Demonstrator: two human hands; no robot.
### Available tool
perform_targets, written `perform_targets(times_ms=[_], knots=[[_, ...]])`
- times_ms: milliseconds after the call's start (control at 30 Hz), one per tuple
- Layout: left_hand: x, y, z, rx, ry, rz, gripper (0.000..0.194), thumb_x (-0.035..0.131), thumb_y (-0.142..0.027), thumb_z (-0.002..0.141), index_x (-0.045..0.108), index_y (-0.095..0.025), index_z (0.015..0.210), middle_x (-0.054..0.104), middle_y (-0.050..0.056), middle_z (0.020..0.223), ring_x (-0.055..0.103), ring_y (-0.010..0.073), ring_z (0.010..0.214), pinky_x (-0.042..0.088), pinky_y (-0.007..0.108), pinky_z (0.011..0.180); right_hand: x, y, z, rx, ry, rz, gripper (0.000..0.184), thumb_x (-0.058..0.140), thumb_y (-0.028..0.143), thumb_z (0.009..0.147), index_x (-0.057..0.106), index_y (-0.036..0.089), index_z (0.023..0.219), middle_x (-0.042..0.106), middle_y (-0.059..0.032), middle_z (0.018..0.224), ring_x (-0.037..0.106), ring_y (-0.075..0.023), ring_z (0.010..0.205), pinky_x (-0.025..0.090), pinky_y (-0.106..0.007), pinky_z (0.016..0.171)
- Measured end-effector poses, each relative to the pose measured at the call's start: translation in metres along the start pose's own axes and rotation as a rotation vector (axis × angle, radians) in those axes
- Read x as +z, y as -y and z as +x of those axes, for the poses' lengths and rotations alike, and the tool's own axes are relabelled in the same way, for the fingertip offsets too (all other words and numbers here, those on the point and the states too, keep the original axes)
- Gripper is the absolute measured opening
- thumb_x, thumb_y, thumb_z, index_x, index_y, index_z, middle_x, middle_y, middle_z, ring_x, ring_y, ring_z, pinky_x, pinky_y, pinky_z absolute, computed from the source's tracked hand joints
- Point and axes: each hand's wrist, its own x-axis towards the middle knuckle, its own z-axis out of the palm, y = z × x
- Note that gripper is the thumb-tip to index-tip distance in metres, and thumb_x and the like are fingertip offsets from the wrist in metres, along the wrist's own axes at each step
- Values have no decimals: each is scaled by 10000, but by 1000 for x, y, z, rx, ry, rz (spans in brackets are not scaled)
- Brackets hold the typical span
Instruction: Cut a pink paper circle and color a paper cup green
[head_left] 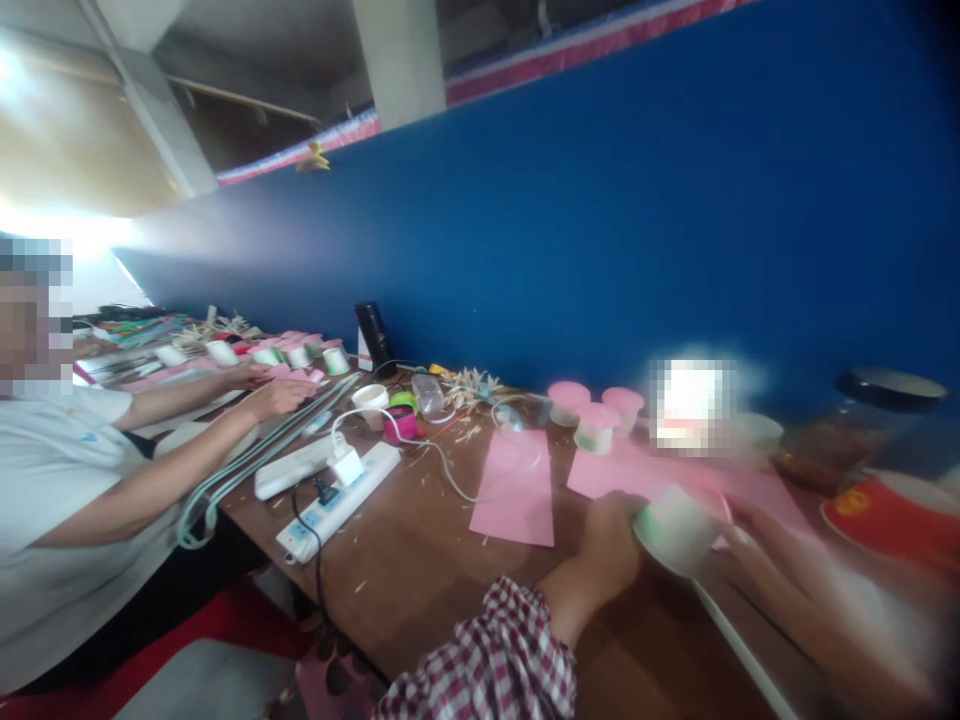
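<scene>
A white paper cup (675, 530) with a green patch is tilted on its side, its pink paper edge turned to the right. My left hand (611, 545) is closed on the cup's left side, with some fingers hidden behind it. At the pink edge, my right hand (780, 570) is smeared by motion, its fingertips pressed against the cup. A thin white strip (742, 645) runs from below the cup toward the front. Pink paper sheets (517, 490) lie on the brown table, and several cups with pink tops (596, 428) stand behind my hands.
A power strip (341, 505) with plugs and cables lies to the left. Nearby are a white cup (370, 405) and a pink tape roll (400, 425). A co-worker (67, 480) handles pink paper at far left. A red container (892, 515) stands right, before a blue partition (600, 220).
</scene>
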Motion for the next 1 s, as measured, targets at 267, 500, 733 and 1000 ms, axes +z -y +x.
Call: perform_targets(times_ms=[267,500,733,1000], knots=[[-2,-9,-1,37,20,13,148,532,-145,713,669,-104,673,615,31,656,513,153,642,351,239,556,3,-10,0,-44,56,-56,445,450,520,798,611,202,1065,730,-87,947,708,-284,799,598,-358,677],[-4,-14,-2,23,16,-23,136,562,-137,691,694,-110,705,635,28,687,542,156,651,367,233,559,3,-14,-2,-139,46,-8,419,446,425,845,583,228,1188,710,-73,1069,703,-272,896,603,-309,699],[1,-4,1,-20,-23,-13,74,627,-136,637,689,-143,677,662,37,706,564,186,701,428,281,667,10,-23,-5,-211,67,-30,406,439,379,896,554,196,1241,648,-112,1186,635,-280,1067,557,-370,859],[4,1,-1,-61,-104,-139,234,648,-110,625,683,-120,856,694,73,879,592,212,812,460,335,755,9,-13,-11,-254,82,-4,444,454,343,915,474,168,1323,585,-144,1268,628,-260,1074,550,-368,856]])
